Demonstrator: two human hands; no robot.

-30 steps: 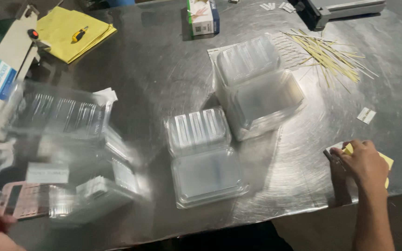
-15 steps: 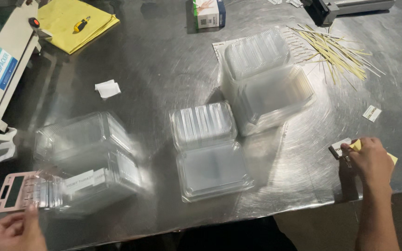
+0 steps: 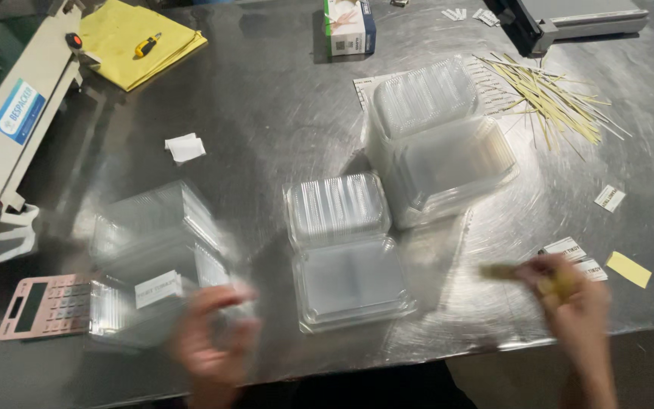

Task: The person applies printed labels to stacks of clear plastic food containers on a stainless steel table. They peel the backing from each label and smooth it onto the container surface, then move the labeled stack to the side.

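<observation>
Pinching a yellowish slip (image 3: pixel 510 271), the right hand (image 3: pixel 573 297) nears the open clamshell (image 3: pixel 346 254) mid-tabletop, unlabelled; blurred left hand's (image 3: pixel 213 333) grip unclear.

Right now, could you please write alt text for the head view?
Over a steel table, a blurred left hand reaches by stacked clear boxes; the right hand holds something yellowish. An open clear box lies between them.

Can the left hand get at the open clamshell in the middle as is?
Probably yes. The left hand is just left of the open clamshell, and nothing lies in the bare table gap between them.
</observation>
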